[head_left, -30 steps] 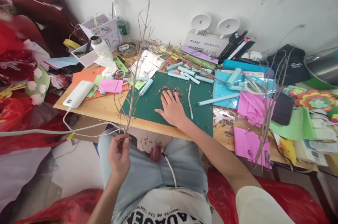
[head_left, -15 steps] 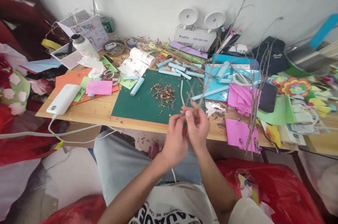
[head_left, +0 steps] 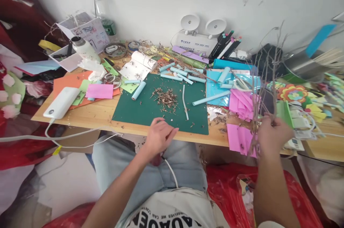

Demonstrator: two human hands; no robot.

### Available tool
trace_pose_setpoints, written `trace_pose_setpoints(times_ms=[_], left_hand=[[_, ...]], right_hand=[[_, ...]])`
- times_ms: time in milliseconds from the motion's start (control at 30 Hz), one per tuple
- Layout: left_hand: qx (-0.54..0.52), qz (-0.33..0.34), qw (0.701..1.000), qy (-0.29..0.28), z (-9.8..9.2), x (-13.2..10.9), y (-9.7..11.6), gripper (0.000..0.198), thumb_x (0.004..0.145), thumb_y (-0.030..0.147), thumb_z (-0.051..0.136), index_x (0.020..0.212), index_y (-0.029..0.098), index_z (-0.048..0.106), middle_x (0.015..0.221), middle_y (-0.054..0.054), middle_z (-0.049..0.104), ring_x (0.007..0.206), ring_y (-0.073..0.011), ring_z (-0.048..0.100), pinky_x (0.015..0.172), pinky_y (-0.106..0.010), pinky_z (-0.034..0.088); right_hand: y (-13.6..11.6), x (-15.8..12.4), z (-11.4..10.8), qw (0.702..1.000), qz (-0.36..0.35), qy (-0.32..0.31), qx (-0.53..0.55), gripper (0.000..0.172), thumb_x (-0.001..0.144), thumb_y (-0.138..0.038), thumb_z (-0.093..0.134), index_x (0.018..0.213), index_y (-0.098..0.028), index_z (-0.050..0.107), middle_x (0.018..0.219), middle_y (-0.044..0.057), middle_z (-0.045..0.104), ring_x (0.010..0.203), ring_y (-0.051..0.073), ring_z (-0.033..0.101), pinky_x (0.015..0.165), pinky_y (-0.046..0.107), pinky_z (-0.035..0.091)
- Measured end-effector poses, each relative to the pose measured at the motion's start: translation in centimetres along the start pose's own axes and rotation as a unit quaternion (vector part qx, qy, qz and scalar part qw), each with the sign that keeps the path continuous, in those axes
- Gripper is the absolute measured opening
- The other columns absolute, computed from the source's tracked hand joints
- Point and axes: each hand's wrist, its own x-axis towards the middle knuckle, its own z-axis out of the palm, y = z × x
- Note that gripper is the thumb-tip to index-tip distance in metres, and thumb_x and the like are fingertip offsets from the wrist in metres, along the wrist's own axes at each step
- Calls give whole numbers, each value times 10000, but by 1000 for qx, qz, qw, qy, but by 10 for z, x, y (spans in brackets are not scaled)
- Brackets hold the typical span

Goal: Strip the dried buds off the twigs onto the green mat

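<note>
My right hand (head_left: pixel 274 133) is at the right end of the table, its fingers closed on thin dry twigs (head_left: pixel 274 74). More upright twigs stand close beside it, over the pink paper (head_left: pixel 240 138). My left hand (head_left: pixel 160 136) hovers at the front edge of the green cutting mat (head_left: pixel 129 110), thumb and fingers apart, with nothing in it. On the mat lie a heap of brown dry plant bits (head_left: pixel 165 99), a thin pale blue strip (head_left: pixel 185 102) and a short blue paper roll (head_left: pixel 139 90). Several more blue rolls (head_left: pixel 177 77) lie at the mat's back edge.
A white power bank (head_left: pixel 61 102) with its cable is on the left, near a white bottle (head_left: pixel 86 51). Behind the mat stands a two-headed emergency lamp (head_left: pixel 199 42). A metal pot (head_left: pixel 302 67) and paper flowers (head_left: pixel 292 91) are at right. Red plastic bags (head_left: pixel 225 185) lie below.
My hands, together over the mat's front edge with a branched twig before, have separated. My right hand has carried it right to the other twigs. My left hand has let go and moved left.
</note>
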Motion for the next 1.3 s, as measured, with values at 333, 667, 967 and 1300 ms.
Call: trace_pose_setpoints(times_ms=[333, 667, 967, 1300], left_hand=[[143, -120, 980, 69, -19, 0, -62, 464, 971, 211, 381, 1429, 153, 427, 1264, -166, 615, 1182, -270, 545, 996, -442, 433], [140, -146, 977, 71, -11, -3, -65, 409, 949, 212, 428, 1350, 161, 492, 1297, -176, 544, 1225, -305, 486, 1048, -516, 426], [149, -156, 974, 64, -11, -3, -62, 388, 946, 200, 428, 1324, 156, 503, 1283, -178, 543, 1229, -306, 480, 1043, -522, 430], [176, -159, 971, 42, -10, -2, -61, 376, 938, 187, 433, 1297, 139, 533, 1284, -183, 544, 1245, -314, 462, 1055, -513, 418]], right_hand=[[22, 54, 8, 985, 20, -65, -157, 544, 696, -526, 535, 1031, -159, 756, 917, 254, 719, 931, 397, 646, 783, 496, 419], [-15, 81, 5, 992, -76, 9, -104, 511, 689, -482, 561, 1055, -182, 754, 790, 149, 709, 926, 364, 638, 890, 495, 451], [-176, 68, 67, 929, -343, -137, -38, 452, 851, -360, 516, 1186, -103, 678, 1113, 175, 673, 1001, 276, 594, 953, 381, 425], [-207, 61, 159, 867, -420, -237, -129, 340, 893, -232, 432, 1017, -68, 703, 1012, 189, 663, 996, 292, 533, 882, 398, 423]])
